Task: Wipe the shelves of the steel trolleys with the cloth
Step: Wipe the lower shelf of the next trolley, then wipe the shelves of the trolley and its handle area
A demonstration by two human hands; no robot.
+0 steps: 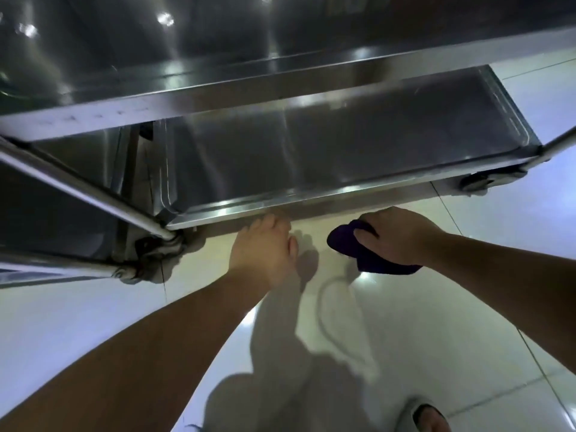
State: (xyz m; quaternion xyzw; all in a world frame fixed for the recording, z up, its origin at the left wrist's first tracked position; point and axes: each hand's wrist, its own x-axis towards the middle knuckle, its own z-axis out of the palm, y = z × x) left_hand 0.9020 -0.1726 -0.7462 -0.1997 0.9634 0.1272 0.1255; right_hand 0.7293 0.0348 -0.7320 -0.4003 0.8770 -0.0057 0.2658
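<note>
A steel trolley fills the upper half of the view; its bottom shelf lies low over the floor, under a higher shelf. My right hand grips a dark purple cloth just in front of the bottom shelf's front rim, right of the middle. My left hand reaches to the same front rim, its fingers touching the edge from below; the fingertips are hidden.
A second steel trolley stands close at the left, its tube leg and castor beside the first. Another castor sits at the right. Glossy pale floor tiles lie below. A foot in a slipper shows at the bottom.
</note>
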